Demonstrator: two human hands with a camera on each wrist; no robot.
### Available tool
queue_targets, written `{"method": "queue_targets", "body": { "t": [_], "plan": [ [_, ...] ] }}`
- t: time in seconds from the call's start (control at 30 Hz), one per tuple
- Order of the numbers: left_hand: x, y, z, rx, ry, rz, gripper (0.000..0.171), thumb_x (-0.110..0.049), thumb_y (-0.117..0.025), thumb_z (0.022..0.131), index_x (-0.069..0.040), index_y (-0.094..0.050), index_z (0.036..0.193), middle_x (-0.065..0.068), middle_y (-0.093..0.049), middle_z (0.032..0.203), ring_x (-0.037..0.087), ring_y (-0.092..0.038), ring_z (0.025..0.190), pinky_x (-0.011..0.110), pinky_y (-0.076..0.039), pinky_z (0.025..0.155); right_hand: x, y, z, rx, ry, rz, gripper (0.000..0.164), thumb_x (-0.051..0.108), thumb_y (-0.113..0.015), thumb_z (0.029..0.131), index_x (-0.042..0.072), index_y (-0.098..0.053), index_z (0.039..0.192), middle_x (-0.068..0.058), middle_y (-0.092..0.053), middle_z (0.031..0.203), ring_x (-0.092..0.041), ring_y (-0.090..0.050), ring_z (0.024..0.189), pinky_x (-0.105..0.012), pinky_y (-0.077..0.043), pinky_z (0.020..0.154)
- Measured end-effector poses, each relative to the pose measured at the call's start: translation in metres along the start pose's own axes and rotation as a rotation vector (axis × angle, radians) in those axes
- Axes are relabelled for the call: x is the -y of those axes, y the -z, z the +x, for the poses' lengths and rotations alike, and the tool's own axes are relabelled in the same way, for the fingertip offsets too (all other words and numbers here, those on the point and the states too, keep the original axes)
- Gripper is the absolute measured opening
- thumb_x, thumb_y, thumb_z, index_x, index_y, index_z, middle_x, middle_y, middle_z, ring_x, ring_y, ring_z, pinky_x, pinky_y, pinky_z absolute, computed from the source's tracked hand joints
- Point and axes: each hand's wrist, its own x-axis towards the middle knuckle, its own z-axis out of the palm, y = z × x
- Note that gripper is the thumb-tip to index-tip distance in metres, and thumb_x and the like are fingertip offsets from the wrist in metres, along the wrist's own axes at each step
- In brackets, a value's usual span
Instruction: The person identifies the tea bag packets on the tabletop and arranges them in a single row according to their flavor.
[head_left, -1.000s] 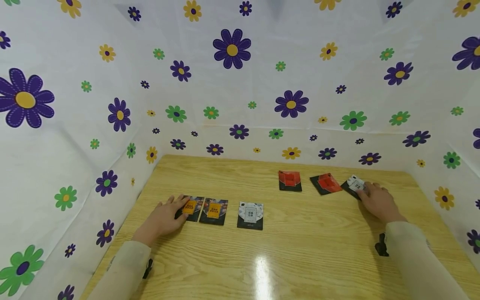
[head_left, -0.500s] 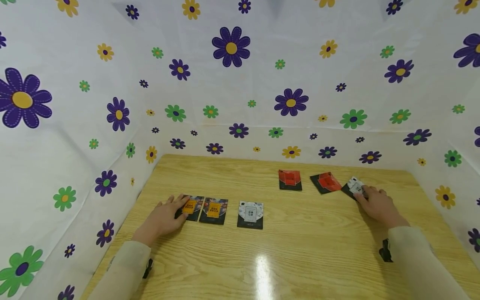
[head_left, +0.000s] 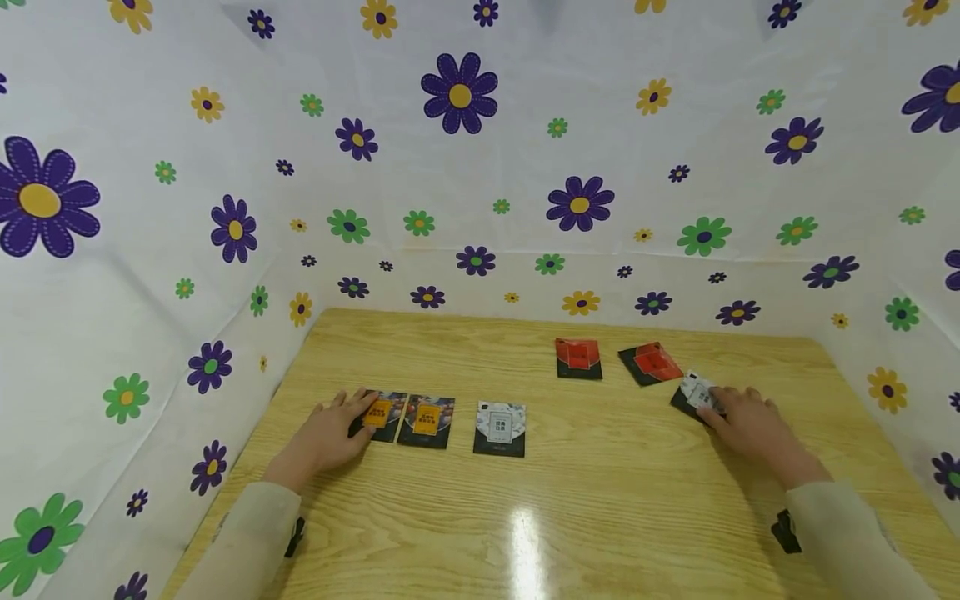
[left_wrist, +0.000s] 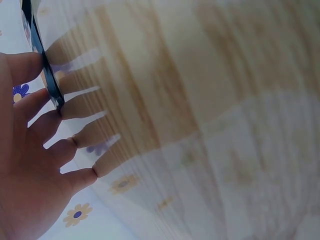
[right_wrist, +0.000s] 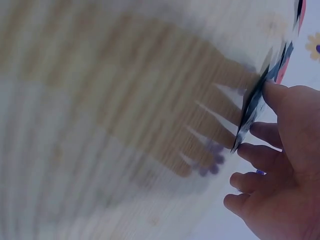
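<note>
My left hand (head_left: pixel 333 433) rests on the left edge of an orange-labelled square packet (head_left: pixel 386 414), its fingertips on the table beyond. A matching orange-labelled packet (head_left: pixel 425 422) lies just to the right, followed by a white-labelled packet (head_left: pixel 499 428) after a small gap. At the right, my right hand (head_left: pixel 753 427) holds another white-and-black packet (head_left: pixel 697 395) by its right side, with thumb and fingers at its edges. In the right wrist view, this packet (right_wrist: pixel 252 107) stands edge-on at the thumb and fingertips; the left wrist view shows the left packet (left_wrist: pixel 49 75) as a thin dark strip.
Two red-and-black packets lie farther back: one nearly straight (head_left: pixel 578 358), the other turned (head_left: pixel 650 363) close to the right hand's packet. The glossy wood-grain table (head_left: pixel 600 500) meets flower-printed white sheeting (head_left: pixel 517 167) at its back and sides.
My right hand has drawn the white-and-black packet a little toward the person and left, away from the turned red packet. The left hand has stayed in place.
</note>
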Motion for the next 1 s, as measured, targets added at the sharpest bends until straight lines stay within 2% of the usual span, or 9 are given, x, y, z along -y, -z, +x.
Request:
{"method": "queue_targets", "body": {
  "t": [0.47,0.63,1.0],
  "plan": [
    [0.002,-0.001,0.001,0.006,0.0,0.001,0.063,-0.032,-0.057,0.108,-0.011,-0.039,0.164,0.022,-0.035,0.169,0.057,-0.029,0.153,0.082,-0.023,0.117,0.049,-0.01,-0.022,-0.055,0.12,-0.004,0.056,0.033,-0.059,0.109,-0.009,-0.056,0.145,-0.038,-0.055,0.146,-0.069,-0.041,0.137,-0.081,-0.033,0.111],
    [0.002,-0.001,0.001,0.008,0.0,0.002,0.062,-0.032,-0.057,0.108,-0.01,-0.039,0.164,0.022,-0.035,0.169,0.058,-0.029,0.153,0.082,-0.023,0.117,0.064,-0.014,-0.021,-0.077,0.163,-0.011,0.055,0.032,-0.062,0.107,-0.008,-0.058,0.144,-0.036,-0.057,0.145,-0.067,-0.043,0.138,-0.081,-0.034,0.11],
    [0.001,-0.001,0.0,0.0,-0.009,0.001,0.063,-0.033,-0.058,0.108,-0.011,-0.04,0.164,0.022,-0.036,0.168,0.058,-0.03,0.152,0.082,-0.025,0.116,0.096,-0.018,-0.016,-0.071,0.226,-0.016,0.053,0.032,-0.064,0.105,-0.004,-0.061,0.144,-0.033,-0.058,0.146,-0.063,-0.045,0.14,-0.078,-0.036,0.112]
  ]
}}
